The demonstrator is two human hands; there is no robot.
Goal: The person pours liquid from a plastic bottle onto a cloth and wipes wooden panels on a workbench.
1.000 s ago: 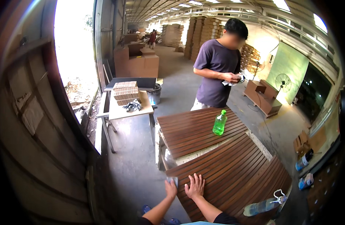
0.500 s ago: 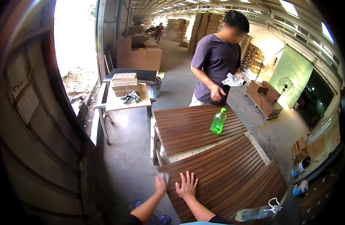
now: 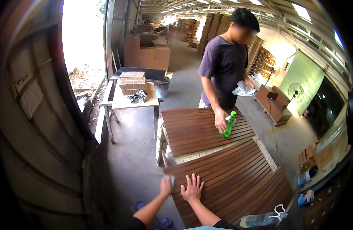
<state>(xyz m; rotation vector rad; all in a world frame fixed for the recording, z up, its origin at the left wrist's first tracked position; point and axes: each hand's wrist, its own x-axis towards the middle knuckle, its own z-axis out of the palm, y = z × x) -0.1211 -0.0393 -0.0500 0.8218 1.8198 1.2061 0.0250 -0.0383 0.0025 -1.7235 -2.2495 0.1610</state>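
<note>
A brown slatted wooden panel [image 3: 237, 168] lies in front of me. My right hand [image 3: 192, 188] rests flat on its left part with the fingers spread and nothing in it. At the panel's left edge my left hand [image 3: 166, 186] is closed on a small flat grey pad [image 3: 172, 180], held upright against the edge; whether it is sandpaper or a block I cannot tell. Beyond lies a second slatted panel [image 3: 191, 128]. On it stands a green bottle [image 3: 227, 124], which a co-worker's hand [image 3: 220, 119] is gripping.
The co-worker [image 3: 226, 61] stands behind the far panel, holding a crumpled cloth [image 3: 244, 89]. A clear bottle with a white loop [image 3: 260, 219] lies at the near panel's lower right. Back left, a small table [image 3: 119, 100] carries stacked wood pieces [image 3: 132, 83] and dark gloves or rags [image 3: 137, 96].
The co-worker's hand has come down onto the green bottle and tilted it slightly. My left hand stays at the panel edge with the pad; my right hand remains flat. The view has shifted slightly.
</note>
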